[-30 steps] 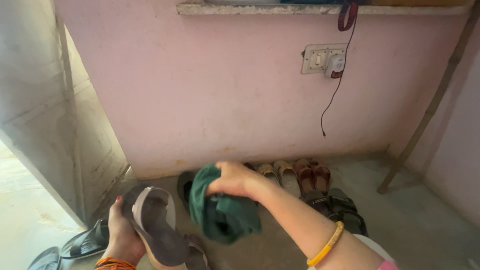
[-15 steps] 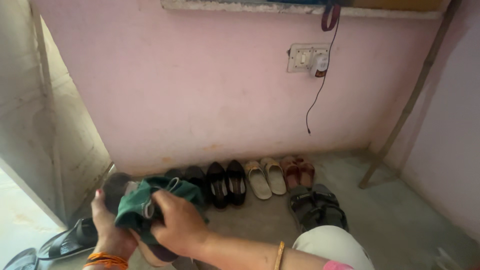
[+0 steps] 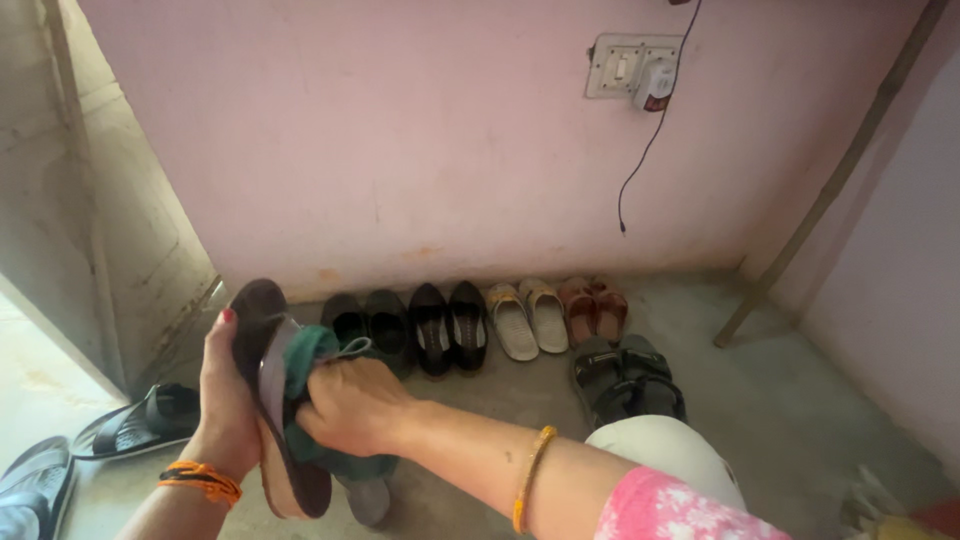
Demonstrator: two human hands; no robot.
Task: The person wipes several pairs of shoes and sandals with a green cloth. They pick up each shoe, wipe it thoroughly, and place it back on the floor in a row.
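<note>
Left hand (image 3: 228,400) grips a dark brown sandal (image 3: 268,390) from behind, fingers wrapped around its edge, thumb tip near the toe end. Sandal is held off the floor, tilted on its side, footbed facing right toward the cloth. Long axis runs near vertical in frame: one end up-left by the wall, the other down by the wrist; can't tell heel from toe for sure.

Right hand (image 3: 352,405) is clenched on a bunched dark green cloth (image 3: 310,370), pressing it against the sandal's footbed. Cloth hangs below the hand too. A second sandal's grey end (image 3: 368,500) shows just under it, partly hidden.

Signs/labels: none readable. White rectangular switch plate (image 3: 618,64) sits high on the pink wall (image 3: 400,150), with a white plug adapter (image 3: 655,85) in its right side and a thin black cable (image 3: 640,170) hanging down loose.

Floor row along the wall, left to right: dark green shoes (image 3: 368,322), black shoes (image 3: 448,325), beige slippers (image 3: 527,317), reddish-brown slippers (image 3: 592,308). Toes point at the wall. Dark strap sandals (image 3: 626,378) sit in front of the row, right side. Black sandals (image 3: 140,425) lie at the doorway, left, well apart from the row.

A wooden pole (image 3: 830,190) leans in the right corner. Orange bangles on left wrist, yellow bangle on right forearm.
</note>
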